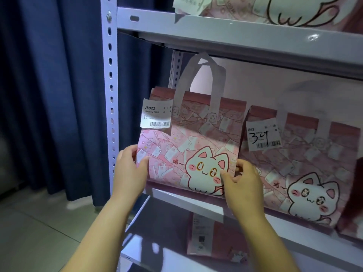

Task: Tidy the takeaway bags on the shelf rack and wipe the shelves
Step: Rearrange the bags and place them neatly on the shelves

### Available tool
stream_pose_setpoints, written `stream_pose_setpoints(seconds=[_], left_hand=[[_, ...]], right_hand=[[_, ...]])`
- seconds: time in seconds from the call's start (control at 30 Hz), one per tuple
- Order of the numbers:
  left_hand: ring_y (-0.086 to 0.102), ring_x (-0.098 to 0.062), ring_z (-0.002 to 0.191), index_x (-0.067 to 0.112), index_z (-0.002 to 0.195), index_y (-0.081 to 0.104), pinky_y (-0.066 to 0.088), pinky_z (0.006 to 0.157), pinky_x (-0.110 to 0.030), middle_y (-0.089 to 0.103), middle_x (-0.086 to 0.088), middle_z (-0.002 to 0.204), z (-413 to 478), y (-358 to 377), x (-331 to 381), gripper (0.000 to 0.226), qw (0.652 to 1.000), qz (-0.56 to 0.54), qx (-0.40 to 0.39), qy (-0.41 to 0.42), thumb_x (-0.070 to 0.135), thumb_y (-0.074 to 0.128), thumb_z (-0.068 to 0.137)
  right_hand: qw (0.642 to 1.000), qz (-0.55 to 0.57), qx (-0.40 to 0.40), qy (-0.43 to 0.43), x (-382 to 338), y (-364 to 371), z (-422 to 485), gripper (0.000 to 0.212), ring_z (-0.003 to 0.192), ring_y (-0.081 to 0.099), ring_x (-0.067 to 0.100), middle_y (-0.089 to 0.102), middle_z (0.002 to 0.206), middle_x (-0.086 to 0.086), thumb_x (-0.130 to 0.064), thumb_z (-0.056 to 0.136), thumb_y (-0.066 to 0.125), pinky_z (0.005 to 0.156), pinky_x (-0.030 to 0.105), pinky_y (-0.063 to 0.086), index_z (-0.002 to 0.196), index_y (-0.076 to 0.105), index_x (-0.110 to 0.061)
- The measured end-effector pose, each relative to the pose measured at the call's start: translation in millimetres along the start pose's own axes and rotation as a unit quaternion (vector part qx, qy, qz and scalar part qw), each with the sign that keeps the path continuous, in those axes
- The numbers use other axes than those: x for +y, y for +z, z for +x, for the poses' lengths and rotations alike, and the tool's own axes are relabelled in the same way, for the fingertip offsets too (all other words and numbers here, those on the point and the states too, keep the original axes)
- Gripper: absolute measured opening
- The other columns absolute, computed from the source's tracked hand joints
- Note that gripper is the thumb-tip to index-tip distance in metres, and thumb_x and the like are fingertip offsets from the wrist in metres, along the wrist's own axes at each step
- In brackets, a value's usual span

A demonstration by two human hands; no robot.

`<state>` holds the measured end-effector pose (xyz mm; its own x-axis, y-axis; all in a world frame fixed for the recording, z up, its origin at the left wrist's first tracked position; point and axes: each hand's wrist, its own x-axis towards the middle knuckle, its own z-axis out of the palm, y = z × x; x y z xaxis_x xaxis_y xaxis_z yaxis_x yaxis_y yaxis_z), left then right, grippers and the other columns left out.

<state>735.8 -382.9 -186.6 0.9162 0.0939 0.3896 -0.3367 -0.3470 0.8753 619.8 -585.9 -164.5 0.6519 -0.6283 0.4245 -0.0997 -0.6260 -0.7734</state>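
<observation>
Bag, shelf left end: my left hand and right hand pinch its sides. Tidying underway; wiping seemingly unstarted.

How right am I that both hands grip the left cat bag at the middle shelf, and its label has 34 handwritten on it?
No. In the head view the handwritten 34 sits on the right label, on the right bag; the left label, on the left bag, is only printed, J8022. The left hand and right hand do grip that bag at the middle shelf.
</observation>
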Motion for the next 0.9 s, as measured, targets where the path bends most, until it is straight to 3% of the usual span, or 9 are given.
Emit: stream_pose_setpoints(seconds=[0.1,0.17,0.27,0.37,0.47,0.63,0.9], left_hand=[[0.054,-0.002,0.089,0.027,0.107,0.056,0.041,0.074,-0.023,0.055,0.007,0.11,-13.1,-11.5,2.3,0.02,1.0,-0.015,0.014,0.008,0.024,0.056,0.087],[0.054,-0.003,0.089,0.027,0.103,0.056,0.04,0.07,-0.02,0.055,0.008,0.107,-22.1,-19.7,5.9,0.016,0.999,-0.017,0.025,0.016,0.025,0.056,0.087],[0.053,-0.001,0.088,0.029,0.097,0.053,0.036,0.066,-0.012,0.054,0.007,0.106,-40.8,-32.8,13.0,0.014,0.999,-0.018,0.042,0.02,0.023,0.057,0.086],[0.055,-0.003,0.088,0.029,0.097,0.054,0.039,0.068,-0.015,0.056,0.005,0.107,-66.2,-48.0,21.8,0.014,0.998,-0.032,0.057,0.01,0.023,0.059,0.085],[0.057,-0.008,0.09,0.03,0.095,0.053,0.048,0.072,-0.027,0.058,0.003,0.106,-97.6,-64.9,32.4,0.014,0.996,-0.038,0.079,0.007,0.024,0.059,0.084],[0.057,-0.005,0.085,0.032,0.093,0.052,0.047,0.061,-0.024,0.058,0.003,0.102,-167.6,-89.8,53.2,0.01,0.992,-0.049,0.119,0.009,0.028,0.058,0.086],[0.061,-0.006,0.084,0.031,0.093,0.052,0.05,0.061,-0.025,0.059,0.009,0.094,-284.6,-121.3,70.2,0.011,0.994,-0.048,0.097,-0.005,0.028,0.06,0.086]], right_hand=[[0.999,0.037,-0.001,0.013,0.6,-5.6,-8.1,0.024,0.088,0.059,0.012,0.058,0.102,-0.008,-0.018,0.084,0.063,0.062,0.021,0.043,0.102,0.051,-0.029],[0.999,0.051,-0.004,0.012,0.4,-11.3,-15.7,0.024,0.087,0.059,0.012,0.059,0.1,-0.008,-0.018,0.084,0.063,0.066,0.024,0.045,0.101,0.051,-0.028],[0.997,0.074,-0.014,0.01,-1.0,-23.0,-30.3,0.023,0.081,0.06,0.009,0.061,0.099,-0.007,-0.018,0.085,0.064,0.058,0.018,0.043,0.101,0.05,-0.028],[0.995,0.099,-0.024,0.008,-3.5,-38.9,-48.8,0.022,0.08,0.06,0.004,0.061,0.098,-0.01,-0.019,0.085,0.064,0.056,0.014,0.041,0.099,0.05,-0.03],[0.995,0.094,-0.032,-0.006,-5.0,-59.3,-73.0,0.024,0.076,0.058,-0.003,0.06,0.094,-0.016,-0.022,0.084,0.066,0.052,0.009,0.04,0.098,0.05,-0.033],[0.992,0.107,-0.067,-0.012,1.6,-107.4,-124.2,0.025,0.074,0.05,-0.024,0.057,0.088,-0.02,-0.022,0.083,0.068,0.046,0.005,0.04,0.096,0.05,-0.034],[0.989,0.11,-0.096,0.022,30.7,-177.9,-209.9,0.023,0.072,0.058,-0.003,0.061,0.086,-0.017,-0.021,0.08,0.07,0.047,0.004,0.042,0.094,0.054,-0.031]])
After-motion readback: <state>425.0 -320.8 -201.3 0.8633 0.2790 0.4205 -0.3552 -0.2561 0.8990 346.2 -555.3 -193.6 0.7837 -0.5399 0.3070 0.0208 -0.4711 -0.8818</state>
